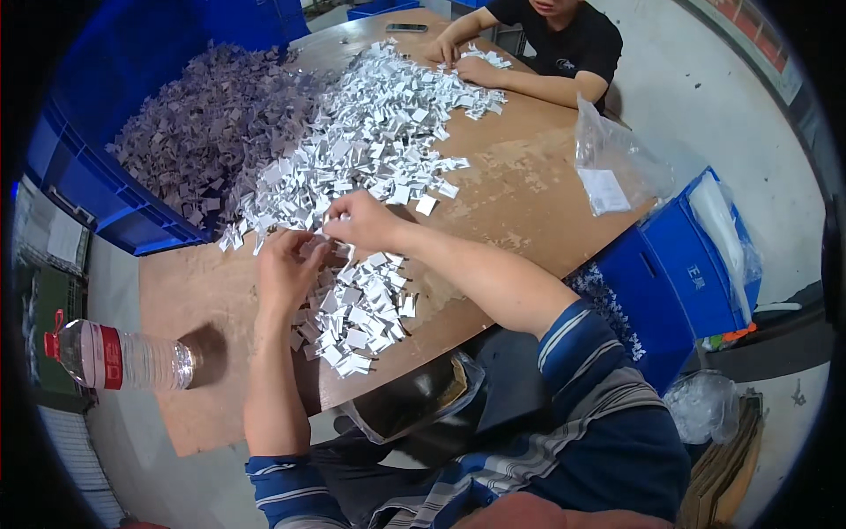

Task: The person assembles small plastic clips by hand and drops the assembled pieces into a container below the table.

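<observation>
White paper tags (370, 150) cover the centre of the plywood table (520, 198), running from the upper middle of the frame down to a smaller heap just below the hands. Left hand (286, 269) sits centre-left, fingers curled down onto the tags at the lower edge of the pile; looks like it pinches a few, but the grip itself is hidden by the knuckles, can't tell. Right hand (361, 220) is just beside it, up and to the right, fingertips closed on a tag or two at the pile edge, touching the left hand's fingertips. Tags lie directly under and all around both hands.

Upper left: blue crate (97, 176) tipped toward the table, full of greyer tags (211, 123). Lower left: clear water bottle (123, 357), red cap and label, on its side at the table edge. Right: clear plastic bag (617, 163) on the table corner, another blue crate (683, 273) below it. Top: a second person's hands (458, 57) on the far end of the pile, phone (406, 27) near them.
</observation>
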A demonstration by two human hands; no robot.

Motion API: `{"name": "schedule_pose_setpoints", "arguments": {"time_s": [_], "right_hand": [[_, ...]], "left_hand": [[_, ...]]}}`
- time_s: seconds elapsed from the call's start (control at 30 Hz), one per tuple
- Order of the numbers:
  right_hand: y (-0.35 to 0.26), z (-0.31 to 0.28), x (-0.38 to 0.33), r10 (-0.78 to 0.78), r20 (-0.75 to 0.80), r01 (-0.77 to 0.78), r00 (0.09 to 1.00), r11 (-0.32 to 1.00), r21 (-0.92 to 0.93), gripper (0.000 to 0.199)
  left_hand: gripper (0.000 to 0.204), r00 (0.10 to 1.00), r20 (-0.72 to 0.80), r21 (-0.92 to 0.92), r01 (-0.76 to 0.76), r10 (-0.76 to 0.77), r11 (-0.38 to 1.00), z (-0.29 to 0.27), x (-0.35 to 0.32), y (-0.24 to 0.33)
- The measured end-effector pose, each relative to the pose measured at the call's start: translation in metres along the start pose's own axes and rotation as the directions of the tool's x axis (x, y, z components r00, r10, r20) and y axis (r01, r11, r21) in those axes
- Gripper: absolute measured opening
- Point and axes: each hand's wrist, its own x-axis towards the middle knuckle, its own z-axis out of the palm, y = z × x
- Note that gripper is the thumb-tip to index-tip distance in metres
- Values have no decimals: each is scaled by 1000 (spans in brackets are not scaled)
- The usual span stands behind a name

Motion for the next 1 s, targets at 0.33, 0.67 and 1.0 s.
{"name": "schedule_pose_setpoints", "arguments": {"time_s": [0.33,0.67,1.0], "right_hand": [[-6,-40,4,360,295,-452,885,519,725,14],[-9,-6,-8,-10,78,32,997,958,-286,18],[-12,-20,-6,29,347,136,937,886,-444,24]], "left_hand": [[24,897,-38,199,439,-441,876,-34,10,-1],[19,980,107,56,160,-166,985,-11,3,-16],[11,968,194,-277,212,-162,937,-13,7,-34]]}}
